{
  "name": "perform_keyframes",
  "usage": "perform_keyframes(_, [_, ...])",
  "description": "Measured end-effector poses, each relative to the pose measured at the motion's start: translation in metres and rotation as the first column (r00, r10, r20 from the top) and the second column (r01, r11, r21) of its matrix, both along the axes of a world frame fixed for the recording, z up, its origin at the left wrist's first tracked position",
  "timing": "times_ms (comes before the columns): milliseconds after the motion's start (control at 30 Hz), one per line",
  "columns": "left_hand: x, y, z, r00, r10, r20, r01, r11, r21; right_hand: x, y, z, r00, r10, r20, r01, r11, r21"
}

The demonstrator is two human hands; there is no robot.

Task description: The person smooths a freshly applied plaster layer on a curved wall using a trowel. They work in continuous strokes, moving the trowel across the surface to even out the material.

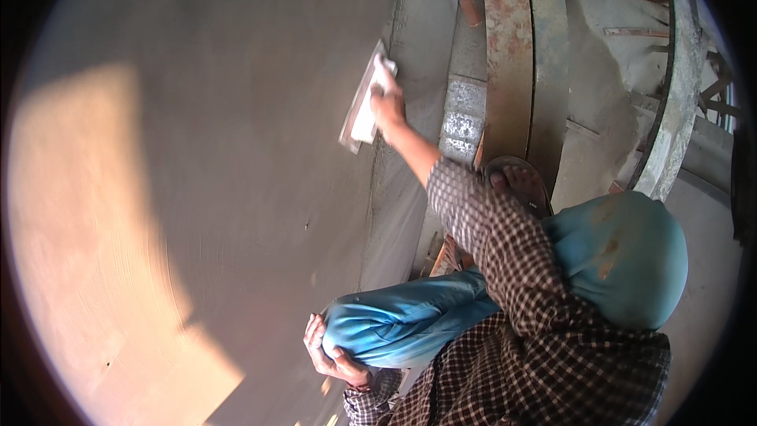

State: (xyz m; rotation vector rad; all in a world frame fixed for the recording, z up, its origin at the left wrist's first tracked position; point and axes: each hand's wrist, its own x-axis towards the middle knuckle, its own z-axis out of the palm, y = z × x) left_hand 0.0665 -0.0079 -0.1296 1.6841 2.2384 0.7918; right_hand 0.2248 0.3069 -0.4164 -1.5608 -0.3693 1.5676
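In the head view, I have the right hand [388, 102] wrapped around a flat finishing trowel [363, 122], its arm reaching across the body, while the left hand [330, 353] holds no tool and cups loosely over the bent left knee [347, 323], behind and a little to the left of the working hand. The trowel sits directly under the right hand and shows mostly on its left side, at the edge of a broad grey surface [252, 150] that I take for fresh plaster or cement; whether it is wall or floor I cannot tell from here. Just to the right of the blade a rough seam [375, 189] separates that surface from a paler grey strip [426, 55]. I judge the step in hand to be a smoothing stroke along this border, and to my mind the next move calls for even pressure, the blade flat, and care not to gouge the seam. As for direction, the trowel's long axis runs steeply, roughly alongside the seam but leaning: its far end points ahead of the hand and slightly right, its near end back toward the person and left. The hand looks slightly blurred, so I cannot make out each finger. Farther right of the right hand I see long planks [505, 55], with a sandalled foot [524, 181] behind it on that side.
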Motion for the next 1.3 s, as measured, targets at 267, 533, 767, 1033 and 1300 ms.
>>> perform_keyframes(267, [-0.016, -0.013, -0.002, 0.999, 0.022, -0.04, -0.024, 0.999, -0.035, 0.004, 0.02, -0.002, 0.998, -0.053, -0.018, 0.052, 0.997, -0.048])
perform_keyframes(533, [-0.015, -0.01, 0.002, 0.999, -0.052, 0.006, 0.053, 0.997, -0.057, -0.079, -0.071, 0.038, 0.987, -0.141, 0.083, 0.104, 0.932, 0.348])
perform_keyframes(767, [-0.009, -0.007, -0.003, 0.998, -0.028, 0.049, 0.03, 0.998, -0.052, 0.025, 0.033, -0.028, 0.983, -0.16, -0.094, 0.161, 0.987, -0.003])
perform_keyframes(1033, [-0.018, -0.012, 0.004, 0.998, -0.061, 0.027, 0.063, 0.995, -0.074, -0.086, -0.073, 0.054, 0.98, -0.191, 0.048, 0.156, 0.902, 0.402])
perform_keyframes(1300, [-0.003, -0.002, -0.003, 0.999, 0.033, 0.039, -0.032, 0.999, -0.014, 0.002, 0.016, -0.014, 0.987, -0.158, 0.002, 0.158, 0.985, 0.071])
